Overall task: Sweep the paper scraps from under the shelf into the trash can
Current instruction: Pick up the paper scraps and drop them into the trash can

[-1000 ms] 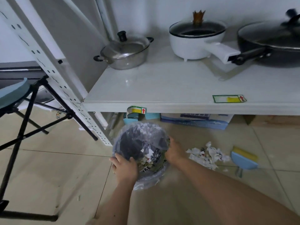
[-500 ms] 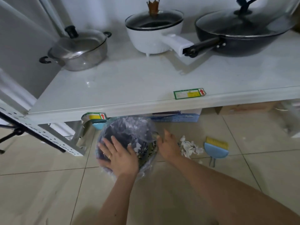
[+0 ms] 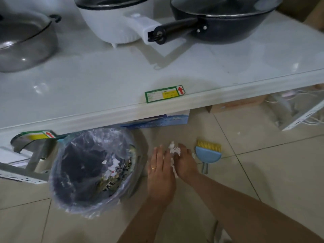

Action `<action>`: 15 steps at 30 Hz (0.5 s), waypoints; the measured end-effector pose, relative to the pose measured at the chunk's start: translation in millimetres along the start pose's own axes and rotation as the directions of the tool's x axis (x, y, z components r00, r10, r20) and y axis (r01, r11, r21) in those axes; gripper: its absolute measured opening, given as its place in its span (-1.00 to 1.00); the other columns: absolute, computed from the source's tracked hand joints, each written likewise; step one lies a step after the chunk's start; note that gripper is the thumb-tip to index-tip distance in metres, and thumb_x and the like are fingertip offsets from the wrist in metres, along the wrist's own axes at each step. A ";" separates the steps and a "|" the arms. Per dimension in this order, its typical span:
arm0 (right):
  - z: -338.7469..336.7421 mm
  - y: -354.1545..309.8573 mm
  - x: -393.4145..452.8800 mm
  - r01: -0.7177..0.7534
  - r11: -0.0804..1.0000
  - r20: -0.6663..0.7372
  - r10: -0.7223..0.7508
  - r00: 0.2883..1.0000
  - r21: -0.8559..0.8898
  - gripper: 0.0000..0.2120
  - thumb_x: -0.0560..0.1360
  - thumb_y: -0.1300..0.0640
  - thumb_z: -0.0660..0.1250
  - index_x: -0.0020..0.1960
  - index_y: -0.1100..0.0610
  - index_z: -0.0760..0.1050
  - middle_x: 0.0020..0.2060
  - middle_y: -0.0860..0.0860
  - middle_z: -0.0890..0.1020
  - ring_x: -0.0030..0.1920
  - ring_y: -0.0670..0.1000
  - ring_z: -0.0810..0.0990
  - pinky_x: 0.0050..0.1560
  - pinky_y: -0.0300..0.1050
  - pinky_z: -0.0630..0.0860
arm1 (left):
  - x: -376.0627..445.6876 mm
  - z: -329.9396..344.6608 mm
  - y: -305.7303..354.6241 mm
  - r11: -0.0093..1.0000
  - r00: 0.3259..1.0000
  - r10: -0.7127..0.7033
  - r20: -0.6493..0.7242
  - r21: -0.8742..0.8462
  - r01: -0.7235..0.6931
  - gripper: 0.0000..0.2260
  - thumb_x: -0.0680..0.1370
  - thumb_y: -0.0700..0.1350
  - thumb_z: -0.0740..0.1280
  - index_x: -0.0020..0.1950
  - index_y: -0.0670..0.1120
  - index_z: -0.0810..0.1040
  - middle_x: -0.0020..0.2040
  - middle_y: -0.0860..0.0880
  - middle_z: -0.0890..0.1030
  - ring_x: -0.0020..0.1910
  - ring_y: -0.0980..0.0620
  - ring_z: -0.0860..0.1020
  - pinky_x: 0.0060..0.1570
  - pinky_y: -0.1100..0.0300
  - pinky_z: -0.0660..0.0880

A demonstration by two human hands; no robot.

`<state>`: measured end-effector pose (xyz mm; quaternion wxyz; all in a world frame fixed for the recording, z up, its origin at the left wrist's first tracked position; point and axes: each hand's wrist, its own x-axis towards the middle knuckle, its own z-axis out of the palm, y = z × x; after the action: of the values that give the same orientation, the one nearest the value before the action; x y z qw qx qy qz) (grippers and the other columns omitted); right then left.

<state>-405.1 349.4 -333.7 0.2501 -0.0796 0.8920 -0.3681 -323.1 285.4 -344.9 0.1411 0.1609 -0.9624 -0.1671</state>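
A round trash can (image 3: pixel 57 183) lined with a clear plastic bag stands on the tiled floor at the front edge of the white shelf (image 3: pixel 122 111), with a few scraps inside. White paper scraps (image 3: pixel 174 151) lie on the floor to its right. My left hand (image 3: pixel 160 170) and my right hand (image 3: pixel 185 163) lie flat on either side of the pile, pressing it between them. A small blue dustpan with a yellow brush (image 3: pixel 208 154) rests on the floor just right of my right hand.
On the shelf stand a steel pot (image 3: pixel 24 42), a white electric pot (image 3: pixel 114 20) and a black lidded pan (image 3: pixel 222 20). Under the shelf lie a blue box (image 3: pixel 164 121) and a cardboard box (image 3: pixel 236 105). A perforated white shelf post (image 3: pixel 301 118) stands at right.
Both hands have left the trash can rim and moved right onto the paper scraps, closing around the pile. The view has shifted right and closer to the floor.
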 end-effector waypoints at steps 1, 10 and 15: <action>0.9 7.2 4.9 -0.014 1.000 0.007 0.014 1.000 -0.013 -0.57 0.60 0.19 0.08 0.46 0.17 0.17 0.38 0.23 0.33 0.35 0.21 0.38 0.28 -0.03 0.36 | -0.4 9.6 -2.3 1.000 1.000 -0.024 0.003 -0.020 0.024 -0.60 0.48 -0.18 0.10 0.32 -0.17 0.32 0.32 -0.27 0.48 0.38 -0.15 0.23 0.36 0.03 0.16; 19.3 64.9 52.3 -0.160 0.977 0.051 0.168 0.984 -0.141 -0.47 0.54 0.25 0.16 0.48 0.09 0.15 0.38 0.17 0.34 0.33 0.21 0.40 0.29 0.00 0.41 | 6.2 74.2 -28.0 0.938 0.876 -0.253 0.411 -0.119 0.327 -0.41 0.54 -0.18 0.17 0.53 -0.21 0.02 0.55 -0.18 0.05 0.53 -0.18 0.08 0.45 0.03 0.21; 26.2 82.1 75.6 -0.175 0.936 0.127 0.222 0.967 -0.307 -0.27 0.47 0.22 0.29 0.53 0.00 0.01 0.51 0.10 0.08 0.48 0.21 0.19 0.39 0.02 0.31 | 21.1 93.6 -42.7 0.884 0.725 -0.343 0.598 -0.055 0.464 -0.10 0.48 0.10 0.36 0.54 -0.10 -0.22 0.56 -0.11 -0.22 0.55 -0.13 -0.12 0.46 0.01 0.12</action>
<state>-453.6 367.4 -436.0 0.3422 -0.0543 0.9172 -0.1969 -361.5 265.6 -440.6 -0.1787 0.2945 -0.8787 -0.3306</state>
